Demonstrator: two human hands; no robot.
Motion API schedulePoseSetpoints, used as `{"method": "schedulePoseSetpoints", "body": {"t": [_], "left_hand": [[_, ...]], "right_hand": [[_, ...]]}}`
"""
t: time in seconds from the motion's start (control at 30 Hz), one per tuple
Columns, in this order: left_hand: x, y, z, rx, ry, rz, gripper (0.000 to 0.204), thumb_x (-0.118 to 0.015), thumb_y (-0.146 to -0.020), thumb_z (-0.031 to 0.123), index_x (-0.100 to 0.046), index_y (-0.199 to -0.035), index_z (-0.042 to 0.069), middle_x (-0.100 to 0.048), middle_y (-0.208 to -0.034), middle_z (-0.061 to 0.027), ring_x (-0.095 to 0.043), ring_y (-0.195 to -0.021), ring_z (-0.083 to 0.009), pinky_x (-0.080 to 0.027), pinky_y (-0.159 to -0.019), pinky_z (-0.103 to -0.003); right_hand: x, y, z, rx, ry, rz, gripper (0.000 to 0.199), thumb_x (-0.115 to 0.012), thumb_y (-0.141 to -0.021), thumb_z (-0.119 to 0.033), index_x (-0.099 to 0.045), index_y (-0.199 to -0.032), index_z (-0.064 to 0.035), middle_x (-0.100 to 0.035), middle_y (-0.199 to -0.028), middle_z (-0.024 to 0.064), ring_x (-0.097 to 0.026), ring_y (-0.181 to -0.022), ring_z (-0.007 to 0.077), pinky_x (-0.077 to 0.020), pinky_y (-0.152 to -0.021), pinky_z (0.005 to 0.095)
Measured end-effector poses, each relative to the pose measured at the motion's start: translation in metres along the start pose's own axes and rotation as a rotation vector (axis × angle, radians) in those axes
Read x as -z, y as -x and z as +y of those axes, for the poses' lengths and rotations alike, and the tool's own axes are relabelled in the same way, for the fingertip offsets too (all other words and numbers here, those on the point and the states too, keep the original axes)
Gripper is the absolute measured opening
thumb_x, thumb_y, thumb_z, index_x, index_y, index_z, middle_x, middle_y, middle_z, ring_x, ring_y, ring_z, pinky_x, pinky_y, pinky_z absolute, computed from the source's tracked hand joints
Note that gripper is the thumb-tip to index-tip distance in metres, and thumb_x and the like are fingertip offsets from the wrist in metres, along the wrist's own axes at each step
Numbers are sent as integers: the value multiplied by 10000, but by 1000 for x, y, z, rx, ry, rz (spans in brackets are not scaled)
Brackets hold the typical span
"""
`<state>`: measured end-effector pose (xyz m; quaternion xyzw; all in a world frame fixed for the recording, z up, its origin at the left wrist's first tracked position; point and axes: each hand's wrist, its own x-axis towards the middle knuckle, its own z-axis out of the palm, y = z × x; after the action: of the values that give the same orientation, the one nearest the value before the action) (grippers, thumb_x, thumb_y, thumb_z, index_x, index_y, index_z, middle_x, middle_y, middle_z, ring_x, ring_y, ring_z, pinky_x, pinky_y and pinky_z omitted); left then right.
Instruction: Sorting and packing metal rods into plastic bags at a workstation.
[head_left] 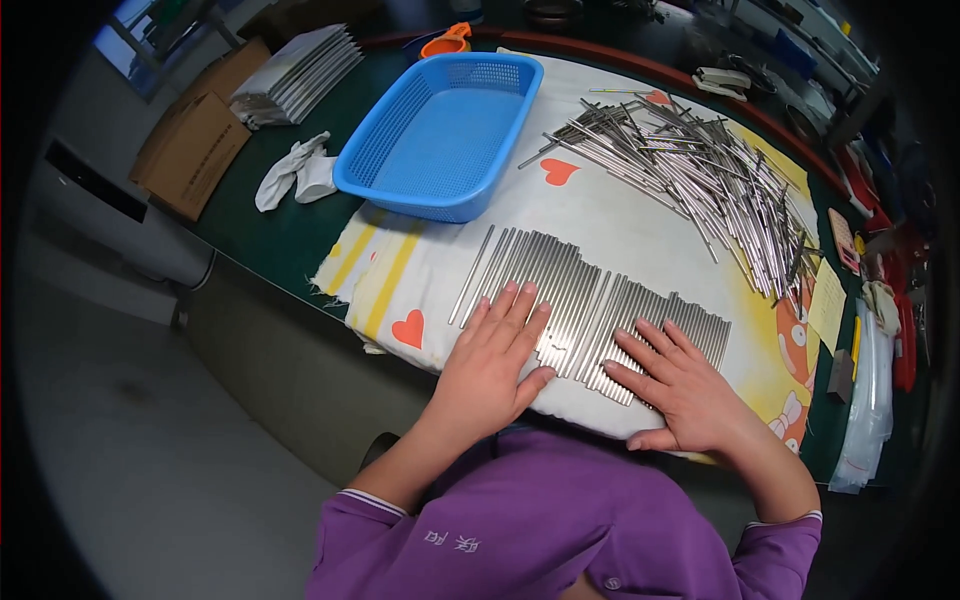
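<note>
Both the left hand (492, 362) and the right hand (680, 385) lie flat, fingers spread, gripping nothing, pressing the row of metal rods (590, 305) on the printed cloth (620, 215) just nearer than the blue basket (440, 130); uneven pressure could probably roll rods askew or over each other.

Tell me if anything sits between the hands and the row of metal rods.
Nothing visible does. The left hand and the right hand lie flat, palms down, directly on the row of metal rods spread over the cloth.
</note>
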<state>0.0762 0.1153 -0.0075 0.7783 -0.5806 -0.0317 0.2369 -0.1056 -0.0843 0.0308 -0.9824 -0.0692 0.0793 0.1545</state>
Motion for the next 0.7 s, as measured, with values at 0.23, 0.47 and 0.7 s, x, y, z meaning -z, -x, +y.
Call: {"method": "schedulePoseSetpoints", "body": {"t": [0.23, 0.47, 0.7], "left_hand": [[-18, -10, 30, -120, 70, -79, 668, -619, -842, 325, -365, -1386, 32, -289, -1480, -158, -228, -1390, -327, -208, -1112, -464], [-24, -20, 48, -275, 194, -128, 643, -615, -849, 305, -377, -1364, 1, -281, -1477, -176, -214, -1391, -342, -199, -1122, -454], [2, -10, -35, 227, -112, 302, 498, -504, -922, 208, -398, -1315, -79, -356, -1416, -240, -284, -1346, -395, -219, -1110, -459]], "right_hand": [[-8, 54, 12, -102, 29, -18, 825, -539, -740, -666, -404, -1395, -183, -304, -1483, 94, -220, -1386, 337, -133, -1129, 515], [-4, 84, 14, -198, -118, 69, 840, -472, -767, -692, -403, -1390, -133, -329, -1469, 110, -226, -1385, 346, -122, -1134, 510], [-6, 55, 13, -165, -1, 116, 820, -477, -786, -667, -380, -1407, -140, -296, -1486, 118, -183, -1401, 343, -91, -1141, 506]]}}
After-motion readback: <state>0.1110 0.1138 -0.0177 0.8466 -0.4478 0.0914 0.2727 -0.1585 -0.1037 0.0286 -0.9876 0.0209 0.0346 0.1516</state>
